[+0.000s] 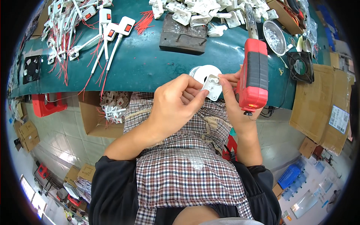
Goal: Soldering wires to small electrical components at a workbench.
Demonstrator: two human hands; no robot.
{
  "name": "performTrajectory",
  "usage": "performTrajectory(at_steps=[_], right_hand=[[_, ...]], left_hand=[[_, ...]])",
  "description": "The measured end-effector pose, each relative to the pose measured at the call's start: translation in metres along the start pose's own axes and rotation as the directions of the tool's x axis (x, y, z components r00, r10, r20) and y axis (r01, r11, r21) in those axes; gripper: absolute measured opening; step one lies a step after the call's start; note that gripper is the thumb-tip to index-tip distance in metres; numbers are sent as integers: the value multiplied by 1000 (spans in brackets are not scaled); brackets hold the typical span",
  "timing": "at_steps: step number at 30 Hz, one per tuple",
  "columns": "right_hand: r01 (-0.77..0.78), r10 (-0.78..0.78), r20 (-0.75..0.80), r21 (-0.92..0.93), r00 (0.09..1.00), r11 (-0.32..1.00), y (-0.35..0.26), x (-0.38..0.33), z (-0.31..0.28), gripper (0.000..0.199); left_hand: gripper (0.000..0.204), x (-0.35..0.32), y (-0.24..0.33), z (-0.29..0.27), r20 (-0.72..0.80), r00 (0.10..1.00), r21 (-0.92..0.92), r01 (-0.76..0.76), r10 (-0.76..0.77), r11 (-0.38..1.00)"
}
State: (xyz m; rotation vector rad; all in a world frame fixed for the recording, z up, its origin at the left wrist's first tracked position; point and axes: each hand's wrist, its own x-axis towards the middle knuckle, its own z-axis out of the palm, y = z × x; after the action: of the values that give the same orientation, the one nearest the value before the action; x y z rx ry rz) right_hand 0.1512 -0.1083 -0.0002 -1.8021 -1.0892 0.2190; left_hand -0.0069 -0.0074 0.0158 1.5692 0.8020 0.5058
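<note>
My left hand (178,103) pinches a small white plastic switch housing (214,89) between thumb and fingers, just over the table's front edge. Its open inner side faces up, showing small posts. On the other edge of the housing, the thumb and fingers of my right hand (232,93) close on it too. A red tool with a black side panel (255,71) stands out in front of my right hand and hides part of it. Right behind the housing is a white spool (207,71), partly covered by my left fingers.
Finished-looking white switches with red rockers (126,26) and red wires lie at the back left. A dark metal block (183,35) sits before a heap of white housings (198,11). A round metal dish (275,37) and a black fan (301,66) stand right. A cardboard box (92,116) is below the table.
</note>
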Motion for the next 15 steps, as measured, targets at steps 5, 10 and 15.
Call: performTrajectory(at_steps=[5, 10, 15], right_hand=[[-80, 87, -50, 126, 995, 989, 5, -6, 5, 57], [-56, 57, -11, 67, 998, 996, 10, -5, 5, 54], [-40, 45, -38, 117, 998, 992, 5, -1, 7, 57]], left_hand=[[15, -4, 3, 3, -14, 996, -8, -91, 91, 996], [15, -1, 5, -1, 46, 998, -60, -45, 48, 997], [14, 2, 1, 2, 0, 998, -79, -65, 65, 995]])
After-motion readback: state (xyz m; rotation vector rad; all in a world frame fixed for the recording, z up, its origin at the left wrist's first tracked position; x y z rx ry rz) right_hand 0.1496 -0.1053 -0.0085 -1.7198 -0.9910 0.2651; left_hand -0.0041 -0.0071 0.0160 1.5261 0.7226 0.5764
